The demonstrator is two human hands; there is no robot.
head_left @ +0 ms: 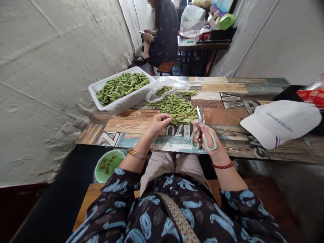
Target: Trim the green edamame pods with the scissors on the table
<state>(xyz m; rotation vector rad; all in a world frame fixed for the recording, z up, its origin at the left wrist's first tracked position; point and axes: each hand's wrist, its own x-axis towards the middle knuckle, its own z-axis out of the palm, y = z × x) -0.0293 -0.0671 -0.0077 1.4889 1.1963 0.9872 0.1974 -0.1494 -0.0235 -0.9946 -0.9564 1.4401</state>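
Observation:
My left hand (159, 124) is at the near left edge of a loose pile of green edamame pods (178, 107), its thumb and fingers pinched on a pod there. In my right hand (211, 135) is a pair of scissors (200, 122) with pale green handles. The scissor blades point up and away from me, slightly apart, beside the right edge of the pile. Behind the pile lies a clear plastic bag (158, 88) with more green bits at its mouth. To the left, a white plastic tub (118, 107) holds many pods.
The patchwork-wood table (217, 116) spans the view. A white cap (282, 121) lies on its right side, near a red package (312, 96). Below the left edge stands a green-topped tub (108, 165). Farther back, a person (165, 33) sits by a cluttered table (199, 44).

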